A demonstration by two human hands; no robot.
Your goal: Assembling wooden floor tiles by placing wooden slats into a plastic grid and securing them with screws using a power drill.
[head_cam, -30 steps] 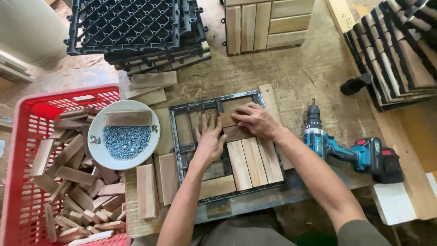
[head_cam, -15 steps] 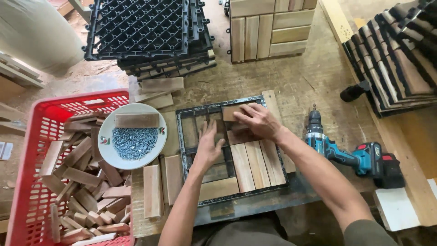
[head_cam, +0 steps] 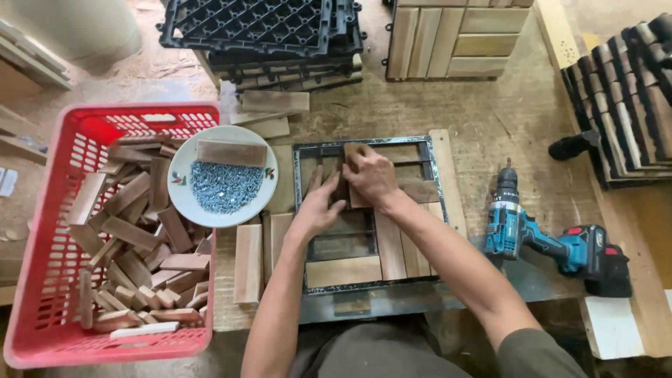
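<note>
A dark metal frame (head_cam: 301,210) lies on the workbench with wooden slats (head_cam: 402,248) laid inside it, some upright at the right and one across the bottom. My right hand (head_cam: 371,175) presses down on a short wooden slat (head_cam: 352,155) near the top middle of the frame. My left hand (head_cam: 318,203) lies flat beside it, fingers spread, touching the same area of slats. Which hand bears the slat's weight is unclear.
A red plastic basket (head_cam: 42,280) full of wood offcuts sits at the left. A white plate (head_cam: 180,189) of screws with a wood block rests on its corner. A blue cordless drill (head_cam: 539,238) lies at the right. Black plastic grid tiles (head_cam: 259,28) and finished wooden tiles (head_cam: 455,35) are stacked behind.
Both hands have shifted slightly up and left within the frame, closer together. The camera view has moved, so the basket and plate appear further right.
</note>
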